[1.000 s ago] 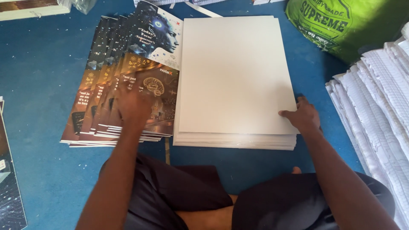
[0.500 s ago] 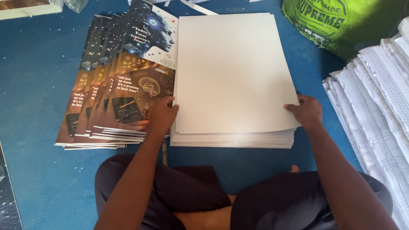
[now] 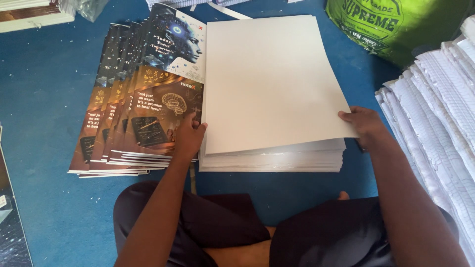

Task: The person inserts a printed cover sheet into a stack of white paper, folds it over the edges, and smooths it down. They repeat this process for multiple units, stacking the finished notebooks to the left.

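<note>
Green printed sack (image 3: 396, 24) lies at the top right corner

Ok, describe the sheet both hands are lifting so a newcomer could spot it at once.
On the blue floor, between the fanned printed covers and the lined paper piles, sits a white stack. Its top sheet is plain, its near edge raised clear by the left hand and right hand.

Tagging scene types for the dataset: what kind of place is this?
Probably a small notebook-making or bindery workshop, worked on the floor. Signs: a stack of blank white sheets held by both hands, fanned printed covers, and piles of ruled paper on a blue floor.
</note>
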A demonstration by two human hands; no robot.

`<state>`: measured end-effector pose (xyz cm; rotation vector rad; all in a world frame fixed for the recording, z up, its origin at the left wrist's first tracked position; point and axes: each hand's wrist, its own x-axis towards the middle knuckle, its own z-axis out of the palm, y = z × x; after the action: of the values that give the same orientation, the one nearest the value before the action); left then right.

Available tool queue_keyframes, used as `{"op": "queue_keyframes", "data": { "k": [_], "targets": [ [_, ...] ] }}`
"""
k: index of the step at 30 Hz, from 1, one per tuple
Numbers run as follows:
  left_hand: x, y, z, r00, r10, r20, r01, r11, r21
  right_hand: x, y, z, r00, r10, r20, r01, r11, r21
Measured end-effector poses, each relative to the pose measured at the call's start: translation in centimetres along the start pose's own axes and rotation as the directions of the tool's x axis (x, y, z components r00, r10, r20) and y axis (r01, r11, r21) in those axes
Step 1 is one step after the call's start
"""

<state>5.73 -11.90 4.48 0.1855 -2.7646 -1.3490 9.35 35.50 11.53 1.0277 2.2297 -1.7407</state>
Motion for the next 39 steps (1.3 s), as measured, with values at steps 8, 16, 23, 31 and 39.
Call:
{"op": "queue_keyframes", "data": {
  "k": [8, 16, 23, 31, 39],
  "targets": [
    [0.6, 1.4, -0.3, 0.962, -0.159, 0.223, 0.244, 0.864, -0.440, -1.8, -2.0, -0.6, 0.980, 0.200, -0.014, -0.199, 0.979, 0.050],
    [0.8, 2.5, 2.3, 0.962, -0.106, 0.253, 0.210, 0.878, -0.430, 0.3, 0.8, -2.0, 0.960, -0.276, 0.049, 0.279, 0.956, -0.084],
    [0.1, 4.8, 5.2, 0.971, -0.120, 0.206, 0.180, 0.936, -0.303, -0.2, 0.4, -3.9, 0.863, -0.491, 0.122, 0.500, 0.864, -0.061],
    [0.1, 5.4, 7.3, 0.969, -0.101, 0.225, 0.135, 0.981, -0.140, -4.1, -3.0, -3.0, 0.860, -0.472, 0.196, 0.456, 0.882, 0.119],
    [0.0, 5.6, 8.5, 0.982, -0.011, 0.190, 0.016, 1.000, -0.024, -6.5, -3.1, 2.9, 0.757, -0.583, 0.294, 0.584, 0.806, 0.096]
  ]
}}
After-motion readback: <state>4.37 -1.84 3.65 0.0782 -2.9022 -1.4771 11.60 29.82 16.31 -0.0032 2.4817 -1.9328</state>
